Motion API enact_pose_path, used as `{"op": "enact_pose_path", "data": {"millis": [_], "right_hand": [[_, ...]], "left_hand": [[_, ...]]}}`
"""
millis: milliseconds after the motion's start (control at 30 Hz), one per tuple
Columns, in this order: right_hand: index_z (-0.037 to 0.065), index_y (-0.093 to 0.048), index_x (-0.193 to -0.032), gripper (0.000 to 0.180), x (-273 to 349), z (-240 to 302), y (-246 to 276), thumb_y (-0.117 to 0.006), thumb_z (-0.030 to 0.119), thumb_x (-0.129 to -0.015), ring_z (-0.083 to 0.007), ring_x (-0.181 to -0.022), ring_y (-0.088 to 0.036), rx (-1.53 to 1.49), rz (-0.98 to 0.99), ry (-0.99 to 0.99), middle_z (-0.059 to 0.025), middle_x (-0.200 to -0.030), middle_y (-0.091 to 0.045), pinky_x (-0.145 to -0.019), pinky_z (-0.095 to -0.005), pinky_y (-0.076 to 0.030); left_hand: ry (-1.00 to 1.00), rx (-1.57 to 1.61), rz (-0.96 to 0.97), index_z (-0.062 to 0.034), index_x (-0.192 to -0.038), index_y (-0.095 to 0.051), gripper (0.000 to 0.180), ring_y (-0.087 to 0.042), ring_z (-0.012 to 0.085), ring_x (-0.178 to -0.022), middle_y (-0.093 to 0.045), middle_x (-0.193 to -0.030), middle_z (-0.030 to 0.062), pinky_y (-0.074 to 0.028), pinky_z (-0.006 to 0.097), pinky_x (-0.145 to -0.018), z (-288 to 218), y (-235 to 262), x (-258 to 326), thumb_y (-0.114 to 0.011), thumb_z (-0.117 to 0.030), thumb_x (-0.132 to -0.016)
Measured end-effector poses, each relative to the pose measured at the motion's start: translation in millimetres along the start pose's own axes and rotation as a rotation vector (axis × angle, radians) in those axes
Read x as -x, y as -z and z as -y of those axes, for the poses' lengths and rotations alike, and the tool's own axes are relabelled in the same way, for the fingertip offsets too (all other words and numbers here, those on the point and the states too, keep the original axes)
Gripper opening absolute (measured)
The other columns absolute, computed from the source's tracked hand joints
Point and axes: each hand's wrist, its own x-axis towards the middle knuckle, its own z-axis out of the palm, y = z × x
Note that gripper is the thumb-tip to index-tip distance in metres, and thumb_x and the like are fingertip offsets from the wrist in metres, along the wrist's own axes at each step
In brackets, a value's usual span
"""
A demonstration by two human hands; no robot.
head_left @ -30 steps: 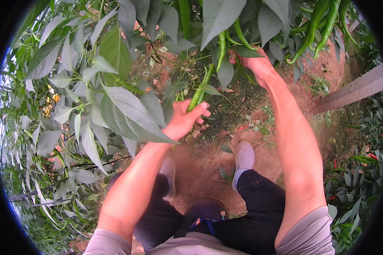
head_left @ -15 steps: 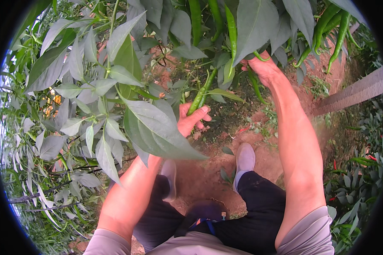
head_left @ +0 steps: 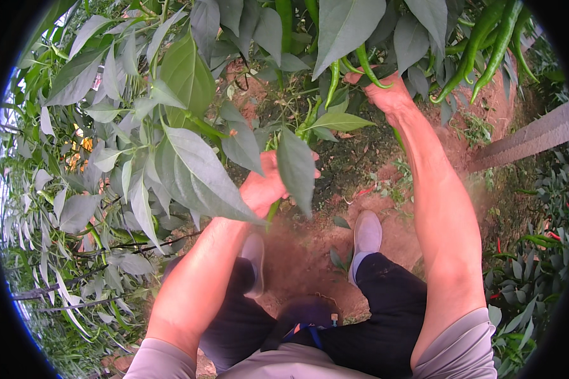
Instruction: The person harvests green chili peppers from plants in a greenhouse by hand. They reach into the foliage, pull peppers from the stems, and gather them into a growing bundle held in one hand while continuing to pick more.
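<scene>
My left hand (head_left: 263, 188) is closed around green chili peppers (head_left: 274, 212); a tip pokes out below it and more green shows above. A hanging leaf (head_left: 296, 172) covers part of that hand's fingers. Higher up and to the right, my right hand (head_left: 389, 96) reaches in under the pepper plant's foliage. Its fingers are mostly hidden by a broad leaf (head_left: 349, 31) and a curved green chili pepper (head_left: 368, 67) hanging in front of them. A slimmer pepper (head_left: 333, 84) dangles just left of these fingers.
Several long green peppers (head_left: 483, 50) hang at the upper right. Dense pepper foliage (head_left: 196, 170) crowds the left side. A grey strip (head_left: 528, 142) slants in from the right, over reddish soil. Between my shoes (head_left: 367, 232) and legs sits a dark round object (head_left: 308, 311).
My left hand has tilted and moved slightly down, and a leaf now hangs across it. The right hand has shifted slightly left, and the peppers and leaves around it have swung.
</scene>
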Motion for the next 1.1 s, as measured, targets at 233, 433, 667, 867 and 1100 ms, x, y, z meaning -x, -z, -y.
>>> {"op": "enact_pose_path", "data": {"millis": [233,433,667,867,1100], "right_hand": [[0.009,-0.078,-0.117,0.027,1.3,-3.7,0.5,-0.075,0.018,-0.092,-0.0117,-0.072,-0.051,-0.075,-0.022,-0.036,-0.0008,-0.088,-0.069,-0.066,-0.0325,-0.043],[0.007,-0.076,-0.113,0.024,-2.1,-16.8,21.8,-0.055,0.006,-0.101,-0.0106,-0.07,-0.048,-0.375,-0.067,-0.157,-0.0032,-0.096,-0.07,-0.067,-0.0311,-0.043],[0.003,-0.081,-0.099,0.025,-16.4,-40.8,44.1,-0.071,0.026,-0.096,-0.0155,-0.062,-0.051,-0.7,-0.777,-0.199,-0.0037,-0.084,-0.067,-0.057,-0.0295,-0.043],[0.004,-0.082,-0.085,0.023,-23.4,-68.5,50.8,-0.072,0.024,-0.09,-0.0141,-0.068,-0.054,-0.428,-0.828,-0.039,-0.0031,-0.075,-0.067,-0.073,-0.035,-0.048],[0.002,-0.08,-0.099,0.029,13.4,-53.6,19.6,-0.071,0.027,-0.086,-0.0192,-0.081,-0.064,0.003,-0.036,-0.242,-0.006,-0.085,-0.072,-0.082,-0.0336,-0.051]], "left_hand": [[0.042,-0.048,-0.039,-0.0033,-0.125,-0.066,0.041,-0.059,0.0053,-0.074,-0.072,-0.096,0.0027,-0.04,0.021,-0.055,-4.8,-3.0,-0.5,-0.062,-0.039,-0.106],[0.059,-0.024,-0.105,-0.0015,-0.123,-0.068,0.043,-0.059,0.0067,-0.073,-0.071,-0.095,0.0029,-0.04,0.022,-0.054,-5.2,-2.9,-1.0,-0.065,-0.04,-0.104],[0.028,-0.098,-0.133,-0.0006,-0.126,-0.066,0.04,-0.056,0.0065,-0.069,-0.07,-0.089,0.0013,-0.036,0.021,-0.053,-3.7,-0.9,-6.6,-0.061,-0.035,-0.106],[0.071,0.131,-0.124,-0.0027,-0.117,-0.07,0.036,-0.047,0.0065,-0.055,-0.06,-0.074,-0.0019,-0.03,0.023,-0.047,-11.2,-9.5,-5.2,-0.063,-0.036,-0.105],[0.143,0.176,-0.089,-0.0012,-0.12,-0.066,0.04,-0.038,0.007,-0.05,-0.046,-0.063,-0.003,-0.029,0.025,-0.047,-23.5,-10.4,-2.7,-0.058,-0.038,-0.108]]}}
